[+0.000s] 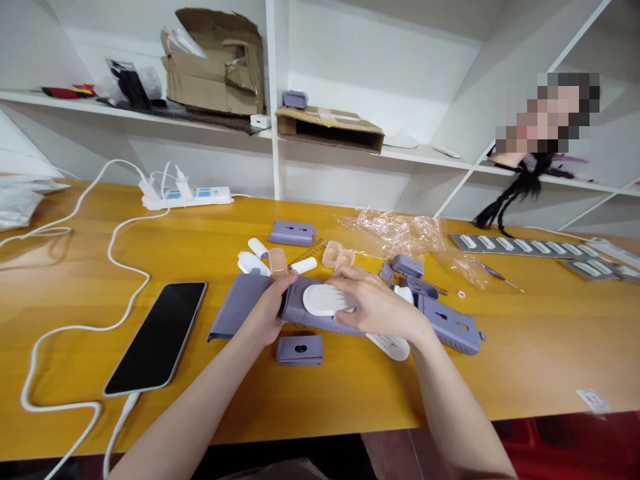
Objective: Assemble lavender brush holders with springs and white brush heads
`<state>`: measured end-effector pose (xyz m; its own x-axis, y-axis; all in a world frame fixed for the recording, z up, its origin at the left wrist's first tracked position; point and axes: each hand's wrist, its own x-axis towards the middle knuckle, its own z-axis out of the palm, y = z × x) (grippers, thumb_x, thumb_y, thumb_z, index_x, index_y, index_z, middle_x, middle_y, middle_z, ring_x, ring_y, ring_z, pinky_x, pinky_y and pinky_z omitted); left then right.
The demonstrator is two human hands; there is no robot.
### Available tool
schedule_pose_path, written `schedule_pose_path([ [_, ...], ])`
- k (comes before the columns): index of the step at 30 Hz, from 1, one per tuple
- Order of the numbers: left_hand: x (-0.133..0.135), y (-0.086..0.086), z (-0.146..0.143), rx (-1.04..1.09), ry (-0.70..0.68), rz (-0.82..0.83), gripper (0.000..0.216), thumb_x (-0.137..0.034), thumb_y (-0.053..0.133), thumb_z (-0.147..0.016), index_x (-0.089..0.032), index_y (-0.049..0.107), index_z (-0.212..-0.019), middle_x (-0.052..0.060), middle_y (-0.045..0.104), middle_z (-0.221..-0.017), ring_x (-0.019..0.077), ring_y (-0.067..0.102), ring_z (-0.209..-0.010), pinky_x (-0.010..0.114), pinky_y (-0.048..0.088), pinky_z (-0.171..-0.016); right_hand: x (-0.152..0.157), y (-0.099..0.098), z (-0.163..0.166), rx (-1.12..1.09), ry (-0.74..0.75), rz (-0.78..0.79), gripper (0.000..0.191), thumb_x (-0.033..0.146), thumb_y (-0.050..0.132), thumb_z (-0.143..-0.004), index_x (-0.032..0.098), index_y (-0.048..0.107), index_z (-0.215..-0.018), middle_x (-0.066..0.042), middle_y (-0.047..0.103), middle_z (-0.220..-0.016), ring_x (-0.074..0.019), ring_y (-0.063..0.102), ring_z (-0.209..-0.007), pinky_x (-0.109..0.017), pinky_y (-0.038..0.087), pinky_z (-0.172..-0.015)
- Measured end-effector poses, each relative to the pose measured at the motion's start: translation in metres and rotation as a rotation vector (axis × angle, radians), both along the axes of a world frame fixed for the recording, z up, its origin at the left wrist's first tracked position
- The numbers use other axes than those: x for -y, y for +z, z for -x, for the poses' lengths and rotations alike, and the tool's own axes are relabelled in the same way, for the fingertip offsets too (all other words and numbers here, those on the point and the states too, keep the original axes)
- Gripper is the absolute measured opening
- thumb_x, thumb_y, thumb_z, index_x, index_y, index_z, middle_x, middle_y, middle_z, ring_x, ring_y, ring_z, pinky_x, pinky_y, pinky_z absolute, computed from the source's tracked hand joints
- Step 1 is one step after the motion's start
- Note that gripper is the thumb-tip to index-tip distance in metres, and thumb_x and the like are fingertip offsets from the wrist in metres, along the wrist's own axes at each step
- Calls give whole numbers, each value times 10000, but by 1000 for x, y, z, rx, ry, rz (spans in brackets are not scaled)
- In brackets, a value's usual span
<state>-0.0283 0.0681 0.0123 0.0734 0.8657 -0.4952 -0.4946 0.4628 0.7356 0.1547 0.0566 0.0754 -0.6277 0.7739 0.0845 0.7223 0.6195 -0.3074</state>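
Note:
My left hand [270,308] grips the left end of a lavender plastic case [300,313] held just above the yellow table [320,393]. My right hand [373,303] rests its fingers on a white ribbed oval insert [324,300] that sits on top of that case. A ribbed lavender lid [235,305] lies to the left of the hands. A small lavender square part [300,349] lies just below them. Another lavender panel [450,325] and a white ribbed piece [393,345] lie by my right wrist.
A black phone [157,335] on a white cable lies at the left. A power strip [187,196] sits at the back. White capsules [257,248], peach cups [331,254], another lavender case [293,233] and crumpled plastic wrap [395,230] lie behind the hands. Grey trays [520,245] lie right. Shelves hold cardboard boxes [215,63].

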Motion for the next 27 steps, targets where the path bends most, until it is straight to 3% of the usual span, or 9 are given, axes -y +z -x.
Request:
schedule_pose_path([
  [2,-1,0,1,6,7,-7,195,-327,644,-701,-181,621,-828,-28,650,-688,103,588,-548,195,434,-471,0,3,5,22,-26,-3,418,222,627,-681,197,576,-1095,-76,591,-1015,-226,547,-897,-323,401,-736],
  [5,-2,1,1,11,33,-26,178,-308,613,-726,-182,617,-852,-27,653,-717,100,586,-563,199,438,-495,-1,2,9,-12,-107,10,687,285,628,-693,256,372,-1329,-72,598,-1076,-222,566,-863,-296,392,-672],
  [7,-2,1,1,1,53,-50,180,-309,589,-743,-177,613,-864,-17,661,-748,107,599,-601,202,445,-528,-1,-2,11,-25,-161,25,729,330,598,-728,305,277,-1382,-51,623,-1030,-204,580,-773,-277,375,-621],
  [12,-3,-5,0,12,128,-97,216,-338,591,-736,-191,603,-893,-11,672,-801,129,625,-697,210,455,-595,-5,-13,24,-62,-354,-48,420,429,430,-852,276,498,-1237,-50,651,-825,-206,583,-681,-271,333,-582],
  [15,-4,-6,-1,30,157,-112,212,-323,592,-733,-202,600,-907,-16,676,-815,133,629,-718,215,464,-618,-6,-12,26,-73,-436,-7,504,542,361,-854,179,546,-1150,-78,630,-746,-211,569,-636,-269,306,-535],
  [18,-4,-5,-1,45,152,-102,218,-322,582,-741,-196,605,-919,-4,680,-835,144,633,-737,227,473,-631,-7,-6,18,-116,-361,137,526,568,392,-828,140,542,-1095,-73,618,-748,-190,555,-638,-262,332,-536],
  [22,-5,-8,-1,46,159,-103,221,-325,590,-737,-201,611,-919,-6,682,-854,145,634,-771,222,475,-635,-10,-2,7,-138,-179,302,430,366,586,-745,156,505,-1111,-32,613,-784,-159,544,-646,-249,371,-556],
  [24,-6,-11,-1,45,158,-106,220,-326,597,-732,-204,617,-914,-9,682,-865,143,632,-786,219,475,-640,-12,-5,6,-110,-219,243,408,287,620,-704,169,521,-1082,-21,606,-761,-161,544,-647,-251,367,-561],
  [27,-7,-15,-1,41,148,-102,224,-332,605,-723,-203,628,-905,-10,683,-880,147,629,-808,223,479,-648,-12,-10,11,-32,-400,-9,366,358,661,-672,199,580,-992,-55,599,-834,-200,565,-716,-280,362,-596],
])
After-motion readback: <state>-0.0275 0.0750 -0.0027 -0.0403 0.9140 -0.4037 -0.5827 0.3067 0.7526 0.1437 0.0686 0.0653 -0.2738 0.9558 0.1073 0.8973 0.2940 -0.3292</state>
